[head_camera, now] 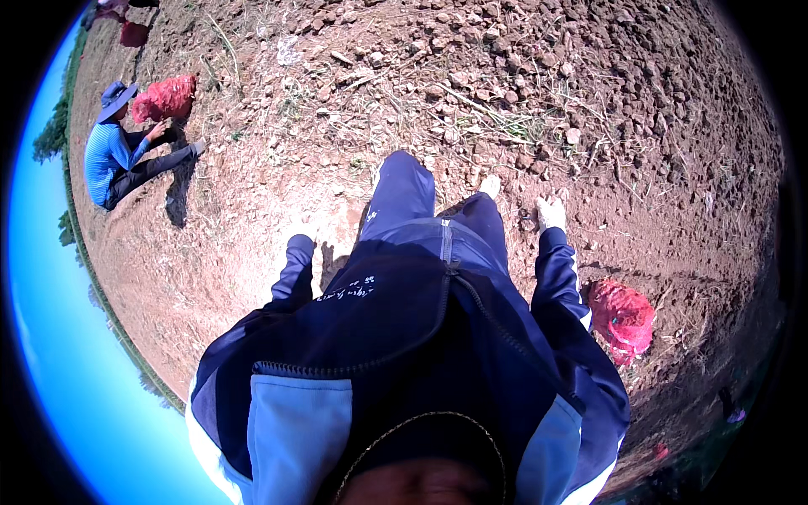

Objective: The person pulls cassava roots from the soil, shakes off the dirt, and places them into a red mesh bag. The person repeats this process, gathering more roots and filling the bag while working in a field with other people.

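My right hand [552, 213], very bright in the sun, is low over the bare soil [587, 221], just right of my knee. It seems to wear a pale glove; whether its fingers hold anything is too small to tell. Beyond the left cuff, my left hand [304, 226] is washed out against the glaring ground, so its fingers cannot be made out. Between the hands are my bent legs in blue trousers [404, 189]. A red mesh sack [622, 320], filled, rests on the soil beside my right forearm.
A person in a blue striped top and brimmed hat [104, 154] sits on the ground at the left, near a filled red mesh sack [165, 99]. Another red sack [134, 34] stands farther off. Clods and dry stalks [499, 120] cover the soil ahead.
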A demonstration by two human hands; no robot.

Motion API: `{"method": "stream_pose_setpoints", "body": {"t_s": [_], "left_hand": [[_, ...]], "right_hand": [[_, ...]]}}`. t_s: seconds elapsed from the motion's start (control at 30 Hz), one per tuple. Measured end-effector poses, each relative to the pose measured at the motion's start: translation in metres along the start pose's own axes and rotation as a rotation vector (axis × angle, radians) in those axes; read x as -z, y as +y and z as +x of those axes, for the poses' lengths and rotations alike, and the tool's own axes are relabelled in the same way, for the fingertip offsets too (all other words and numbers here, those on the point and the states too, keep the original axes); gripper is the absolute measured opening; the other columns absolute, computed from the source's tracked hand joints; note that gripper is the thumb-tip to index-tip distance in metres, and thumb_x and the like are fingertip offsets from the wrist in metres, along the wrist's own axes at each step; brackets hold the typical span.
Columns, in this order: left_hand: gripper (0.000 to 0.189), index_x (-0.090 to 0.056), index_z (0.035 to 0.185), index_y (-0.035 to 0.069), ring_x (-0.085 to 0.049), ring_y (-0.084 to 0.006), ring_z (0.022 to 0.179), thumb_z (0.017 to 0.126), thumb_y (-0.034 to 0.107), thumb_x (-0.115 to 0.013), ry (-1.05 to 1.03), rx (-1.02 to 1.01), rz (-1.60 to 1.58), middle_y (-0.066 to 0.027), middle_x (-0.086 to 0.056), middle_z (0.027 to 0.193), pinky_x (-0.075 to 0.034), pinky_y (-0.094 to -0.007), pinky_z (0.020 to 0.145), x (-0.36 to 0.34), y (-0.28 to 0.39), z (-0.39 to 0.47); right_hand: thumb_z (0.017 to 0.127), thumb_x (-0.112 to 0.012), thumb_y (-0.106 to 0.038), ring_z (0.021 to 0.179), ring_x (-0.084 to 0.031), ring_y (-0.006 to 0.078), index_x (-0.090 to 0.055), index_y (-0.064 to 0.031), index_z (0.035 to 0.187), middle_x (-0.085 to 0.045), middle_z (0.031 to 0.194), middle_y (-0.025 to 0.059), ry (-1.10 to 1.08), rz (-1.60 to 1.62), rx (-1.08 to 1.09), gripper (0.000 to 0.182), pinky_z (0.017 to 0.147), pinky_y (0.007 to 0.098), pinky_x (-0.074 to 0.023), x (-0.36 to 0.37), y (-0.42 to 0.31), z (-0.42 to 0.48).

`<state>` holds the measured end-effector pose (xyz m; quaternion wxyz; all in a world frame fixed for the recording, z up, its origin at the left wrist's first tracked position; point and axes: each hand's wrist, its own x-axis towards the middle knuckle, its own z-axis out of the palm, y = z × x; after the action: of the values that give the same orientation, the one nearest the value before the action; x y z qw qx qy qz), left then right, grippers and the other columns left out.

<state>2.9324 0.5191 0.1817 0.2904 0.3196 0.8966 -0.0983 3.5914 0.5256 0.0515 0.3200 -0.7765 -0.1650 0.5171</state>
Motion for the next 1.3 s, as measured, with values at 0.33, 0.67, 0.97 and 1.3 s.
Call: {"method": "stream_pose_setpoints", "body": {"t_s": [0.33, 0.67, 0.97, 1.3], "left_hand": [[0.031, -0.065, 0.101, 0.009, -0.064, -0.0231, 0.079, 0.082, 0.033, -0.063, -0.309, -0.442, 0.213, -0.0118, -0.068, 0.087, -0.050, -0.0348, 0.074, -0.034, 0.244, 0.148], [0.037, -0.065, 0.108, 0.008, -0.065, -0.0256, 0.094, 0.079, 0.032, -0.066, -0.185, -0.676, 0.208, -0.0133, -0.068, 0.102, -0.049, -0.0345, 0.086, -0.160, 0.475, 0.399], [0.057, -0.048, 0.131, 0.012, -0.056, -0.0332, 0.115, 0.080, 0.033, -0.063, -0.113, -0.734, 0.261, -0.0178, -0.056, 0.126, -0.045, -0.0428, 0.096, -0.322, 0.536, 0.476], [0.040, -0.055, 0.119, 0.007, -0.065, -0.0355, 0.084, 0.088, 0.033, -0.055, -0.333, -0.938, 0.093, -0.0200, -0.065, 0.098, -0.052, -0.0412, 0.071, -0.287, 0.450, 0.366]], "right_hand": [[0.090, -0.063, -0.021, 0.040, -0.045, 0.0106, -0.052, -0.0082, 0.112, -0.052, 0.061, 0.0003, -0.151, 0.242, -0.239, 0.027, 0.036, 0.0251, -0.0362, -0.135, -0.066, -0.025], [0.087, -0.066, -0.012, 0.059, -0.056, 0.0103, -0.060, -0.0042, 0.086, -0.061, 0.071, 0.0019, -0.373, -0.135, -0.703, 0.010, 0.054, 0.0255, -0.0460, -0.336, 0.024, -0.062], [0.087, -0.067, -0.014, 0.060, -0.060, 0.0107, -0.062, -0.0046, 0.087, -0.060, 0.069, 0.0009, -0.148, 0.142, -0.916, 0.011, 0.056, 0.0247, -0.0496, -0.403, 0.049, -0.035], [0.093, -0.061, -0.019, 0.085, -0.063, 0.0151, -0.054, -0.0027, 0.116, -0.064, 0.105, 0.0064, 0.001, 0.633, -0.346, 0.029, 0.072, 0.0267, -0.0519, -0.463, -0.004, 0.190]]}}
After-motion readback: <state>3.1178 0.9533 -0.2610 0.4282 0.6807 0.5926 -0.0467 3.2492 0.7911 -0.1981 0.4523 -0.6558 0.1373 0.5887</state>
